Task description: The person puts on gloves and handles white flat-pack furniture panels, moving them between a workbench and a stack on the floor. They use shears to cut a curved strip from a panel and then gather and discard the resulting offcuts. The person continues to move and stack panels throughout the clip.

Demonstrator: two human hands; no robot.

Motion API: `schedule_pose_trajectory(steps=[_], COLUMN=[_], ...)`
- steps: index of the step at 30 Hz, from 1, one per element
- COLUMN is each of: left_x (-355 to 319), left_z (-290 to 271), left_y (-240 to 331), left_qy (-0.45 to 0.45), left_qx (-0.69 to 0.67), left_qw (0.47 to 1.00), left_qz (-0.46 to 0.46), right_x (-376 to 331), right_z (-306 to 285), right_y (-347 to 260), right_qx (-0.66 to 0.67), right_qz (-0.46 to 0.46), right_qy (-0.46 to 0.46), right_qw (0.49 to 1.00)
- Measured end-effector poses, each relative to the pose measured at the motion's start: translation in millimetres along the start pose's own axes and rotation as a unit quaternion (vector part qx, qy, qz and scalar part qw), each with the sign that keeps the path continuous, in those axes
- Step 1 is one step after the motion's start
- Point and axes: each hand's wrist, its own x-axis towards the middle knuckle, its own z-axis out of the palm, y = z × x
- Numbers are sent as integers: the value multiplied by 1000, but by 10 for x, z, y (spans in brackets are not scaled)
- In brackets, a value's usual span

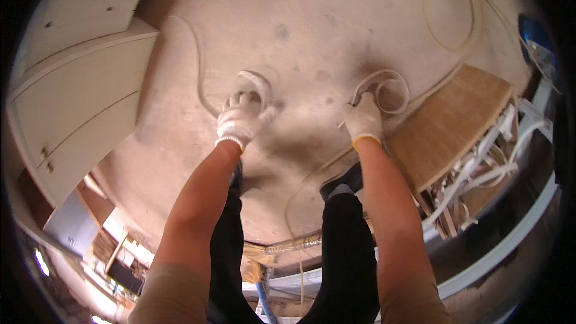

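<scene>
My left hand, in a white knit glove, is closed around a pale flat strip that curls into a loop past the fingers. The left thumb is smeared by motion. A longer length of pale strip runs from beside this hand up across the floor. Farther right, my right hand, gloved in white with a yellow cuff edge, grips another curled pale strip, whose loop stands out to the right of the fist. Both hands are held low over the floor, apart from each other.
Pale cabinets stand at the left. A brown board-topped stand close to my right arm has many white strip offcuts beneath it. Long thin strips loop across the dusty floor. A metal-wrapped pipe lies near my feet.
</scene>
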Motion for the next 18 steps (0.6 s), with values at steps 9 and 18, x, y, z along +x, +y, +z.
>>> schedule_pose_trajectory(steps=[9, 18], left_x=[-659, -2633], left_z=[-672, -3078], left_y=[350, 1587], left_qy=[-96, -205], left_qx=[-294, -538], left_qw=[945, 800], left_qz=[105, 167], right_x=[-1360, -3340], right_z=[406, -1284], right_y=[-151, -287], right_qx=[222, 305], right_qz=[-233, -231], right_qy=[-5, 64], right_qw=[947, 922])
